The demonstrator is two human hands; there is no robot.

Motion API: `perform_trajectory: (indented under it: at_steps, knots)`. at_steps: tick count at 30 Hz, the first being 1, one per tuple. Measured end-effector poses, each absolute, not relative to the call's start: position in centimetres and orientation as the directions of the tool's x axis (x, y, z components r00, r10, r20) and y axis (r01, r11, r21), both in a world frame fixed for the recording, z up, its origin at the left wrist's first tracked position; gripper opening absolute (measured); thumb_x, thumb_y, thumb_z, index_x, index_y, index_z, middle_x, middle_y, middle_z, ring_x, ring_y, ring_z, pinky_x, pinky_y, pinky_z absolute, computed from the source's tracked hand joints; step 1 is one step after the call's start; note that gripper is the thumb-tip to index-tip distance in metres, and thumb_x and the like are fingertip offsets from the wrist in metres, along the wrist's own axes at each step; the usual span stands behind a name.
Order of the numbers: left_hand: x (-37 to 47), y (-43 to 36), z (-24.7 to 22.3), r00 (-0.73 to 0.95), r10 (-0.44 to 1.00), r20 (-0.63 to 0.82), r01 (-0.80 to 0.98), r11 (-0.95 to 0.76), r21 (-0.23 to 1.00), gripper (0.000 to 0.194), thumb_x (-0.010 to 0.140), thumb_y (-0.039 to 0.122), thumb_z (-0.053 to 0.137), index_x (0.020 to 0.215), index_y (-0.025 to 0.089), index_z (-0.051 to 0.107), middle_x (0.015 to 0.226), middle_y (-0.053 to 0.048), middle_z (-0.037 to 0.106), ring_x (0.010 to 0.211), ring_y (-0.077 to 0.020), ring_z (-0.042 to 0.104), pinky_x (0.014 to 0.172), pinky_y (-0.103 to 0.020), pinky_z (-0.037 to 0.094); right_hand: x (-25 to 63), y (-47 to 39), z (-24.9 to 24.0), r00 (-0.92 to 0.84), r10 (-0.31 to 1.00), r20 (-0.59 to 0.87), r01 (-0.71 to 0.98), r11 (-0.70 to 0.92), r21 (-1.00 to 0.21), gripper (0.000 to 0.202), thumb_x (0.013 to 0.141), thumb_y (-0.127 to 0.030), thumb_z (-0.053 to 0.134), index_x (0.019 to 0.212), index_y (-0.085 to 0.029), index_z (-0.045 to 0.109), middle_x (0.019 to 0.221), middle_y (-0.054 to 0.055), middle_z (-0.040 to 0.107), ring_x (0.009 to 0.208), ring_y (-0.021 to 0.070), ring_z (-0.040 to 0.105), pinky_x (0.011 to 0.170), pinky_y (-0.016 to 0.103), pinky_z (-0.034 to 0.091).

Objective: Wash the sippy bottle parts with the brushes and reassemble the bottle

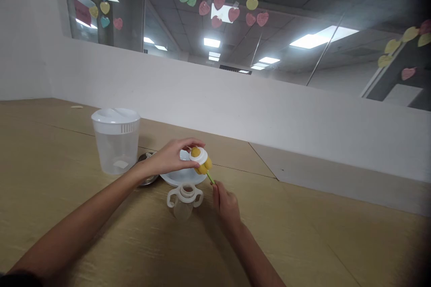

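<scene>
My left hand [178,154] grips a white ring [198,155] between thumb and fingers. Yellow, rounded sponge-like lobes [204,168] stick out on both sides of the ring. From the lower lobes a thin green stick [210,178] runs down to my right hand [226,201], whose closed fingers hold its end. Below the hands stands a clear bottle [183,207] with two white handles and an open top. Behind it lies a pale blue-white bowl [171,179], partly covered by my left hand.
A translucent lidded bucket [116,148] stands at the left on the wooden table [60,179]. A dark metal dish [150,181] sits partly under my left wrist. Behind the table rise a white wall [188,94] and a window with heart-shaped notes.
</scene>
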State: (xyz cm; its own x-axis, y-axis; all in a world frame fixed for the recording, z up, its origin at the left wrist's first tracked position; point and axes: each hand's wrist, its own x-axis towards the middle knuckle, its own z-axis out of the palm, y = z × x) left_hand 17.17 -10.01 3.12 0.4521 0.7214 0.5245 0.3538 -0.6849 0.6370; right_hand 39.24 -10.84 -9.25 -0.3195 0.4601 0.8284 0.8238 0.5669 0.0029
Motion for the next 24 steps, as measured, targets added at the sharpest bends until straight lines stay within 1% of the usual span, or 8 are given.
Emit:
perform_trajectory:
  at_steps: [4, 7, 10, 13, 16, 18, 21, 24]
  knots:
    - [16.6, -9.2, 3.4, 0.371, 0.791, 0.487, 0.351, -0.605, 0.715, 0.058, 0.066, 0.041, 0.068, 0.117, 0.019, 0.054, 0.107, -0.006, 0.062, 0.091, -0.0193, 0.058, 0.084, -0.035, 0.047, 39.1, -10.9, -9.0, -0.319, 0.479, 0.818, 0.842, 0.539, 0.012, 0.039, 0.096, -0.026, 0.026, 0.086, -0.013, 0.062, 0.062, 0.005, 0.065, 0.047, 0.0107, 0.057, 0.045, 0.020, 0.033]
    - [16.1, -8.8, 3.7, 0.236, 0.816, 0.527, 0.388, -0.576, 0.719, 0.056, 0.065, 0.041, 0.069, 0.114, 0.018, 0.056, 0.103, -0.007, 0.063, 0.089, -0.0194, 0.058, 0.078, -0.032, 0.048, 39.0, -11.0, -8.8, -0.302, 0.492, 0.817, 0.861, 0.509, 0.011, 0.041, 0.096, -0.028, 0.025, 0.083, -0.015, 0.062, 0.062, 0.005, 0.065, 0.046, 0.0101, 0.055, 0.045, 0.020, 0.033]
    - [15.6, -8.9, 4.0, 0.143, 0.740, 0.657, 0.546, -0.613, 0.571, 0.050, 0.067, 0.036, 0.068, 0.112, 0.019, 0.056, 0.104, -0.005, 0.063, 0.094, -0.0202, 0.057, 0.084, -0.033, 0.044, 39.0, -11.2, -8.7, -0.269, 0.486, 0.832, 0.872, 0.490, -0.004, 0.042, 0.096, -0.028, 0.025, 0.081, -0.014, 0.061, 0.058, 0.003, 0.062, 0.042, 0.0095, 0.052, 0.044, 0.020, 0.031]
    - [15.4, -9.2, 4.2, 0.252, 0.678, 0.690, 0.638, -0.653, 0.409, 0.057, 0.065, 0.028, 0.069, 0.119, 0.022, 0.052, 0.104, -0.002, 0.063, 0.097, -0.0204, 0.056, 0.089, -0.034, 0.040, 38.9, -11.4, -8.4, -0.251, 0.478, 0.842, 0.860, 0.509, -0.032, 0.040, 0.096, -0.027, 0.024, 0.087, -0.013, 0.061, 0.055, 0.002, 0.060, 0.041, 0.0094, 0.051, 0.044, 0.020, 0.031]
    - [15.5, -9.8, 4.4, 0.370, 0.722, 0.584, 0.639, -0.655, 0.404, 0.064, 0.063, 0.024, 0.069, 0.123, 0.024, 0.048, 0.103, -0.001, 0.063, 0.093, -0.0196, 0.057, 0.083, -0.031, 0.043, 38.8, -11.5, -8.2, -0.262, 0.500, 0.826, 0.857, 0.514, -0.039, 0.041, 0.096, -0.028, 0.024, 0.084, -0.013, 0.060, 0.055, 0.003, 0.060, 0.042, 0.0102, 0.052, 0.043, 0.021, 0.030]
    - [15.2, -10.0, 4.5, 0.406, 0.752, 0.519, 0.670, -0.632, 0.390, 0.063, 0.064, 0.022, 0.067, 0.124, 0.024, 0.047, 0.107, -0.002, 0.061, 0.096, -0.0201, 0.056, 0.083, -0.030, 0.043, 38.8, -11.5, -8.1, -0.247, 0.529, 0.812, 0.881, 0.471, -0.040, 0.041, 0.096, -0.030, 0.023, 0.081, -0.014, 0.059, 0.054, 0.002, 0.059, 0.041, 0.0106, 0.052, 0.042, 0.022, 0.027]
    - [13.6, -9.6, 4.5, 0.419, 0.794, 0.440, 0.768, -0.568, 0.295, 0.056, 0.068, 0.016, 0.059, 0.123, 0.022, 0.049, 0.117, -0.005, 0.057, 0.108, -0.0218, 0.051, 0.091, -0.031, 0.039, 38.8, -11.3, -8.1, -0.197, 0.565, 0.801, 0.913, 0.404, -0.061, 0.041, 0.096, -0.031, 0.022, 0.082, -0.015, 0.058, 0.052, 0.001, 0.058, 0.040, 0.0110, 0.051, 0.041, 0.022, 0.026]
    - [11.5, -8.2, 4.0, 0.393, 0.873, 0.288, 0.873, -0.453, 0.180, 0.052, 0.067, 0.013, 0.056, 0.119, 0.018, 0.053, 0.119, -0.009, 0.056, 0.109, -0.0230, 0.051, 0.092, -0.031, 0.039, 38.9, -11.3, -8.2, -0.187, 0.583, 0.790, 0.913, 0.401, -0.079, 0.041, 0.096, -0.031, 0.022, 0.082, -0.016, 0.057, 0.054, 0.002, 0.059, 0.041, 0.0110, 0.052, 0.042, 0.022, 0.027]
